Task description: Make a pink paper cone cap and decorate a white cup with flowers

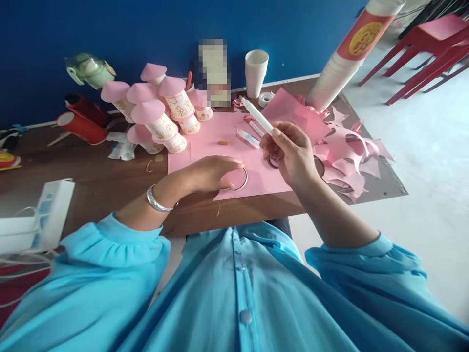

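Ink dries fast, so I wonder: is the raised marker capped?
Uncapped: the marker shows its narrow tip; an orange cap lies on the pink paper.

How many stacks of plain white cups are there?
2: a short stack by the blue wall, and a tall, tilted stack at the table's right. Others could be hidden.

On the table [128,188], cup towers [161,125] stand at the sheet's [203,142] 10 o'clock — scraps [343,151] at 3, tape roll [261,100] at 1.
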Available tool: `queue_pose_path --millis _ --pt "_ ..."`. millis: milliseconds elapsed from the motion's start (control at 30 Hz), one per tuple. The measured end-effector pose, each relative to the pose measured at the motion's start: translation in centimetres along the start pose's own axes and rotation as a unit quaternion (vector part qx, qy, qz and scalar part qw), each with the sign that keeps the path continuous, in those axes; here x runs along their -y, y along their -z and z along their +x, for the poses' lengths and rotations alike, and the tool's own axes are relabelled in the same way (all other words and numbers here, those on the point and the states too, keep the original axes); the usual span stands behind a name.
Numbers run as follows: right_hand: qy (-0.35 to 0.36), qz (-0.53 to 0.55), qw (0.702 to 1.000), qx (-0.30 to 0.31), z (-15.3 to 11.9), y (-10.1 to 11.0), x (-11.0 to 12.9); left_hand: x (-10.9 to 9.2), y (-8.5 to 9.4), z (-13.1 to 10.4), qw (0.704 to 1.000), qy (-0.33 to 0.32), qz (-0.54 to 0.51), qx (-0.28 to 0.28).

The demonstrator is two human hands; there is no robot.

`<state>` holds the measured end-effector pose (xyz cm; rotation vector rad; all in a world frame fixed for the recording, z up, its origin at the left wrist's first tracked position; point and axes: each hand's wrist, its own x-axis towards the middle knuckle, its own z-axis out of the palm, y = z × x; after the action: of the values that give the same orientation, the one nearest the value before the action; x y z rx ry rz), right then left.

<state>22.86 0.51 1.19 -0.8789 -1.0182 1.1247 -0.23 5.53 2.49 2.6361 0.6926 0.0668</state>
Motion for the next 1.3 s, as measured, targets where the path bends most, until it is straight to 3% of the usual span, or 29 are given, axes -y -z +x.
queue_pose_path --millis 100,267,367,500,633,767,900,1100,1300 --pt "-0.025 0.007 1.000 0.017 2.1 -0.8 -0.9 0.1 1.6 -0.4 0.999 0.038 -0.022 0.016" --pt "-0.053 0.030 0.998 0.028 4.2 -1.3 -2.7 1.8 3.4 -1.8 0.992 0.102 -0.026 -0.073" --pt "-0.066 0.044 0.997 0.011 4.7 -0.9 -3.8 3.6 3.3 -3.6 0.977 0.173 0.022 -0.124" --pt "-0.070 0.065 0.995 -0.013 4.9 0.0 -4.7 5.2 2.4 -5.9 0.961 0.238 0.107 -0.094" --pt "-0.050 0.072 0.996 -0.024 4.9 0.8 -4.9 4.7 1.8 -6.6 0.945 0.260 0.169 -0.097" --pt "-0.050 0.063 0.996 -0.032 4.9 1.1 -4.7 3.8 1.6 -5.7 0.940 0.253 0.185 -0.136" --pt "-0.055 0.072 0.994 -0.053 4.8 0.9 -4.7 3.8 1.2 -3.1 0.952 0.207 0.127 -0.188" --pt "-0.066 0.037 0.995 -0.064 4.7 0.6 -4.8 5.8 -0.5 1.2 0.968 0.183 0.089 -0.149" --pt "-0.066 0.004 0.995 -0.081 4.6 0.5 -4.8 6.1 -1.3 2.5 0.968 0.165 0.025 -0.186"
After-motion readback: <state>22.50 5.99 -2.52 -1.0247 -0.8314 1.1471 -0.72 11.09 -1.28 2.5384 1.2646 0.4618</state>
